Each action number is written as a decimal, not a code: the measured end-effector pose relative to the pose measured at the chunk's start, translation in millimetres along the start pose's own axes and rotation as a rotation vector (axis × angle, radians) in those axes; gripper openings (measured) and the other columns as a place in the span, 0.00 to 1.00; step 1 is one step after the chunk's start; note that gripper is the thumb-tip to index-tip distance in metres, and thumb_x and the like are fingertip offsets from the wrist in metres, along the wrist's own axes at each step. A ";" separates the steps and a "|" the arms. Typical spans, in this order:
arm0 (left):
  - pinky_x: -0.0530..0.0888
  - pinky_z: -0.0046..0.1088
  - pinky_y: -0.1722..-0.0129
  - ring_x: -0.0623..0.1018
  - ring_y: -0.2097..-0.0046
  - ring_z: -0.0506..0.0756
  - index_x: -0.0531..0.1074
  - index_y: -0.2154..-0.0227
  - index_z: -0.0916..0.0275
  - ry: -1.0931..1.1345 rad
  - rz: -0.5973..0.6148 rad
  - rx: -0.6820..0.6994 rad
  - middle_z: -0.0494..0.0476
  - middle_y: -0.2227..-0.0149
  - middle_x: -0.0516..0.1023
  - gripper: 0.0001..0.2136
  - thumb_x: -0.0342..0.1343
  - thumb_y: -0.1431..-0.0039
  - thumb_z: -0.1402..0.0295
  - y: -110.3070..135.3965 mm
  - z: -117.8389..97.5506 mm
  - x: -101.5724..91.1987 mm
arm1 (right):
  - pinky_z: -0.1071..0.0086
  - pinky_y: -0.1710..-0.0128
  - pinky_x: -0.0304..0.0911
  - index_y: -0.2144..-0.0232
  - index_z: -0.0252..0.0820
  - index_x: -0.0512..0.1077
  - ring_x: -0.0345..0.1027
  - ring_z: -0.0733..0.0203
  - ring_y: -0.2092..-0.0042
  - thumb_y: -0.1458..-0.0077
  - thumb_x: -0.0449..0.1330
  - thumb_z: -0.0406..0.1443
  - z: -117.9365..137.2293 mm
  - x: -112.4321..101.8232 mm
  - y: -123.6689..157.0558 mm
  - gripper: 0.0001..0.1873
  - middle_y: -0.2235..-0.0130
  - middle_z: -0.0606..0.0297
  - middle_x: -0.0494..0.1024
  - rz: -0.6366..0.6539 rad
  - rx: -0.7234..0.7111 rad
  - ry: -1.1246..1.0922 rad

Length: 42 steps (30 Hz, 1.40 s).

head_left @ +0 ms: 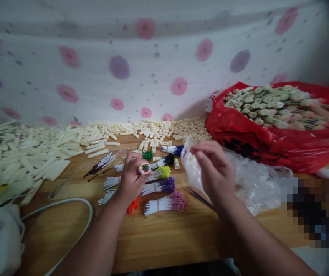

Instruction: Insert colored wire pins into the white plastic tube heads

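Past my worktop's (181,237) back edge, I see a white sheet (164,57) with pink and purple flowers (119,67). A white cord (91,211) bends toward the front left corner, beside a white bag (0,237).

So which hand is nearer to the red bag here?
Right. The right hand is just left of the red bag, by the clear plastic; the left hand, holding a pale tube, is farther left, among the colour-tipped bundles.
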<state>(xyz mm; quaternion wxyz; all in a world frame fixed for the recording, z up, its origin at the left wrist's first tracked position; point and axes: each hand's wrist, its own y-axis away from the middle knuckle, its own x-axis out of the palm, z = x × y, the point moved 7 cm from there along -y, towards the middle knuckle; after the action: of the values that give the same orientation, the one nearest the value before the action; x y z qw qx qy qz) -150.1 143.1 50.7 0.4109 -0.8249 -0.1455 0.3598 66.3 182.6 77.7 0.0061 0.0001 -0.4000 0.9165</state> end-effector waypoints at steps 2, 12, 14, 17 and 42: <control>0.67 0.29 0.62 0.68 0.64 0.52 0.65 0.76 0.62 0.060 -0.012 -0.074 0.52 0.70 0.64 0.10 0.53 0.42 0.64 -0.9 7.2 1.9 | 0.67 0.65 0.65 0.63 0.43 0.73 0.68 0.64 0.66 0.45 0.57 0.36 -21.2 -16.9 -7.6 0.07 0.66 0.65 0.74 -0.029 0.125 0.019; 0.66 0.27 0.65 0.69 0.68 0.50 0.65 0.79 0.63 0.183 -0.011 -0.124 0.50 0.73 0.64 0.09 0.55 0.44 0.71 -3.0 8.8 3.4 | 0.71 0.64 0.60 0.68 0.40 0.77 0.70 0.61 0.65 0.47 0.54 0.27 -44.1 37.9 26.3 0.12 0.66 0.60 0.79 0.908 0.081 0.626; 0.66 0.28 0.65 0.69 0.68 0.50 0.66 0.78 0.62 0.201 0.012 -0.114 0.50 0.73 0.65 0.08 0.54 0.44 0.71 -3.3 5.6 3.4 | 0.71 0.65 0.60 0.68 0.40 0.76 0.70 0.62 0.66 0.47 0.53 0.27 -42.4 44.1 27.1 0.12 0.67 0.61 0.79 0.901 0.053 0.625; 0.68 0.29 0.63 0.70 0.66 0.52 0.71 0.71 0.62 0.240 0.079 -0.106 0.52 0.70 0.69 0.05 0.53 0.42 0.68 -1.4 2.1 6.4 | 0.73 0.65 0.60 0.67 0.40 0.75 0.69 0.64 0.66 0.45 0.55 0.28 -28.2 48.5 19.9 0.09 0.66 0.62 0.77 0.739 0.022 0.469; 0.68 0.32 0.52 0.74 0.53 0.56 0.75 0.60 0.55 -0.320 0.596 -0.209 0.51 0.53 0.77 0.22 0.49 0.56 0.82 10.9 61.5 54.9 | 0.71 0.62 0.59 0.63 0.41 0.76 0.69 0.55 0.56 0.49 0.56 0.33 -120.7 120.0 -6.4 0.11 0.60 0.58 0.77 1.218 -0.185 1.005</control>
<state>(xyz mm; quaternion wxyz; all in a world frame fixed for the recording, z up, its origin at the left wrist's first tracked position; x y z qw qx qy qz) -156.2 201.0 -8.7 0.1733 -0.8018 0.0029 0.5720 -53.1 276.8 1.0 -0.3163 -0.6328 -0.3535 0.6120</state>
